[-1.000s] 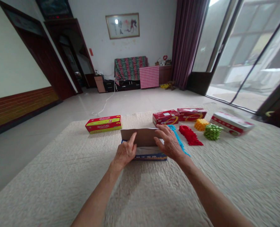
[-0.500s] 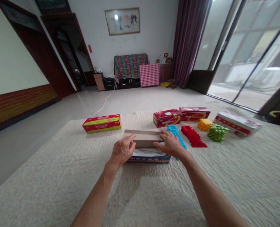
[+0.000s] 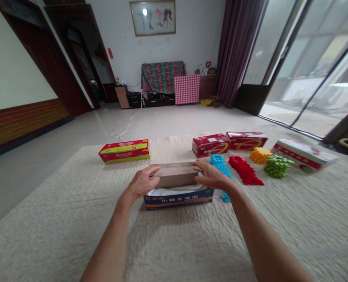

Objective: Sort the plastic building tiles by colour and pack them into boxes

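Centre frame, the blue box [image 3: 178, 199] sits opened up: lid [image 3: 175, 180] raised, not closed, white lining [image 3: 174, 192] still inside! Left hand [image 3: 141, 182] and right hand [image 3: 212, 176] pinch the lid's ends between thumb and fingers; blue knobbly strip [image 3: 221, 166] lies outside, right of centre.

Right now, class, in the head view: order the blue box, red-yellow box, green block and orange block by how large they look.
1. Blue box, nearest the camera
2. Red-yellow box
3. Green block
4. Orange block, slightly farther off than the green, so their true sizes are unsure
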A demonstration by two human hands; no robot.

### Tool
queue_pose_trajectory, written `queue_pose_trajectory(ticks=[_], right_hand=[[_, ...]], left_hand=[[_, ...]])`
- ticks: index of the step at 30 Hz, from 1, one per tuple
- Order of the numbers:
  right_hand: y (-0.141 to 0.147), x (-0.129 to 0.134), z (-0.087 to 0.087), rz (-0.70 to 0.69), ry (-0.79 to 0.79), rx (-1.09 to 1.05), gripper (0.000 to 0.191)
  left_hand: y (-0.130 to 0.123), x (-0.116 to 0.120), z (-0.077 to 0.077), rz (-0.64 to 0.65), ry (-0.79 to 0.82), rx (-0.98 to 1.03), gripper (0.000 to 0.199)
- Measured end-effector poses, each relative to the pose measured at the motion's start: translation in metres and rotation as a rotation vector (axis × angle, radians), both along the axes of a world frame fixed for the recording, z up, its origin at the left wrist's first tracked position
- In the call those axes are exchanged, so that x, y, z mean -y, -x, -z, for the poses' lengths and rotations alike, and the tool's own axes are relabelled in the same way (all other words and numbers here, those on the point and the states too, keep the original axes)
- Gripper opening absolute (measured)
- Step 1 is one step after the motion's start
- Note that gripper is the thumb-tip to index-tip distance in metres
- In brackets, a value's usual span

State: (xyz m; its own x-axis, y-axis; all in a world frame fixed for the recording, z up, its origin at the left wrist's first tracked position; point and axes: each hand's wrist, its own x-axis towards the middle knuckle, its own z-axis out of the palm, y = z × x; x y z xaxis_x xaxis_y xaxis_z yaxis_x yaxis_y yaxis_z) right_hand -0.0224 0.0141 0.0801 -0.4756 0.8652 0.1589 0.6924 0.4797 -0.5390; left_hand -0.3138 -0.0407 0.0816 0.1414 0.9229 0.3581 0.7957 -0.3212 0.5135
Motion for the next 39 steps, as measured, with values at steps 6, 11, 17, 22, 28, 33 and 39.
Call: queue_pose_trajectory(ticks=[6,11,17,22,28,33,39], right_hand=[[0.005,-0.018,-0.004,0.044,0.030,-0.230,0.061],[0.002,-0.017,-0.009,0.035,0.120,-0.391,0.055],[-0.025,-0.021,-0.006,0.041,0.159,-0.448,0.041],[-0.044,-0.028,0.001,0.169,-0.009,-0.218,0.029],[-0.040,-0.029,-0.001,0.124,-0.135,0.010,0.018],[-0.024,-0.020,-0.007,0.128,-0.085,0.033,0.026],[-0.011,-0.018,-0.003,0.242,-0.079,0.106,0.035]], left_hand=[[0.002,-0.007,0.000,-0.068,-0.030,0.258,0.037],[0.008,-0.008,0.001,-0.070,0.045,0.382,0.040],[0.032,-0.004,-0.007,-0.076,0.164,0.472,0.044],[0.051,-0.001,-0.005,-0.073,0.231,0.535,0.043],[0.057,0.000,0.003,-0.072,0.200,0.250,0.042],[0.052,-0.005,0.001,-0.061,-0.020,-0.078,0.047],[0.040,-0.008,0.003,-0.018,-0.131,-0.155,0.042]])
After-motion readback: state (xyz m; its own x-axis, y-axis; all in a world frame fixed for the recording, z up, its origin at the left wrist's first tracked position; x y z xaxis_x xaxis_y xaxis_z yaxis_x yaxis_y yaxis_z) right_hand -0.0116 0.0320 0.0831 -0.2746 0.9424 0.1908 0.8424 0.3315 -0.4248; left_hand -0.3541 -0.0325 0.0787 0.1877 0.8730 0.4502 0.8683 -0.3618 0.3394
